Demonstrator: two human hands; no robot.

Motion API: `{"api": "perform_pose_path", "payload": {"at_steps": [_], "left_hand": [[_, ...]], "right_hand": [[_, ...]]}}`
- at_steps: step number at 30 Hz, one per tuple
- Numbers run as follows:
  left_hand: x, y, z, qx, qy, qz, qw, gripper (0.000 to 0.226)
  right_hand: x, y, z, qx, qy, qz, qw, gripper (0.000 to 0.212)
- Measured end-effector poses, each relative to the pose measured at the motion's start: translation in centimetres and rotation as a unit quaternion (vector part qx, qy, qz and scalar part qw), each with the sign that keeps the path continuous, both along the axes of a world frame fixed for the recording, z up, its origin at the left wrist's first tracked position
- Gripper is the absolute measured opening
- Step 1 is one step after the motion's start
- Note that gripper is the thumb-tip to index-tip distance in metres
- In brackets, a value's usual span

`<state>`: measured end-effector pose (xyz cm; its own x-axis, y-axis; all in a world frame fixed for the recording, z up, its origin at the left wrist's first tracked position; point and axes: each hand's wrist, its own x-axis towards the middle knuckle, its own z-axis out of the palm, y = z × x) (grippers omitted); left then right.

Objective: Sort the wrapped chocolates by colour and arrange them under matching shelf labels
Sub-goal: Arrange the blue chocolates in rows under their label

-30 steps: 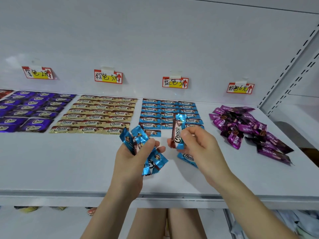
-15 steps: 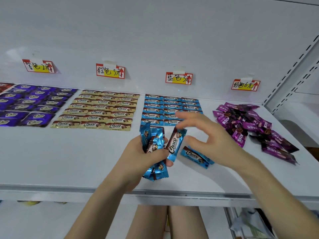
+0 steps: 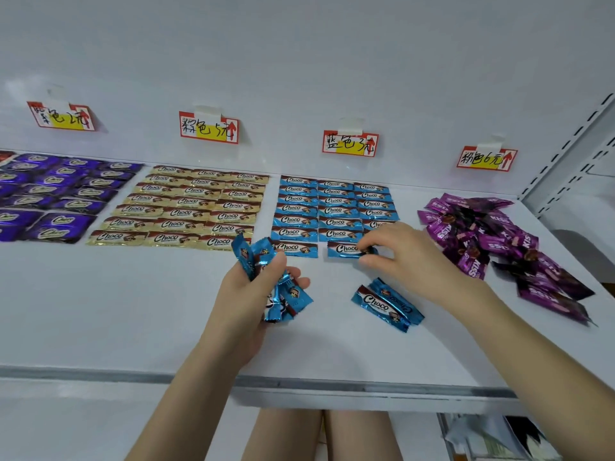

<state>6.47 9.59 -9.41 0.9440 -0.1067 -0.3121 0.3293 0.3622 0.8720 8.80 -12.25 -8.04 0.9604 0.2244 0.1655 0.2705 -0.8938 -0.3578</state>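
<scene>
The right hand pinches the right end of a blue Choco bar between thumb and forefinger. The bar lies flat on the white shelf, its long axis running left to right and its logo reading upright. It sits at the front of the blue grid, in line with the middle column, under the blue label. Its right end is hidden by the fingers, so how firm the pinch is stays unclear.

The left hand is closed round a bundle of blue bars. They stand roughly on end, with the tops fanned above the thumb and the tails below the fingers.

Two loose blue bars lie side by side nearer the shelf edge, slanting from upper left to lower right.

The gold bars and purple bars lie in rows, long axes left to right. At the right is a loose heap of magenta Kiss bars, below the pink label.
</scene>
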Motion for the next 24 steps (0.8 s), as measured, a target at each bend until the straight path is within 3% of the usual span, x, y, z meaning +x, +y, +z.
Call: {"api": "perform_pose_path", "payload": {"at_steps": [3, 24], "left_hand": [[-0.1, 0.0, -0.4, -0.046, 0.034, 0.022, 0.998, 0.014], [-0.5, 0.5, -1.0, -0.114, 0.033, 0.027, 0.993, 0.016]], "right_hand": [[0.5, -0.1, -1.5, -0.056, 0.016, -0.001, 0.998, 0.021], [2.0, 1.8, -1.5, -0.063, 0.031, -0.011, 0.997, 0.023]]}}
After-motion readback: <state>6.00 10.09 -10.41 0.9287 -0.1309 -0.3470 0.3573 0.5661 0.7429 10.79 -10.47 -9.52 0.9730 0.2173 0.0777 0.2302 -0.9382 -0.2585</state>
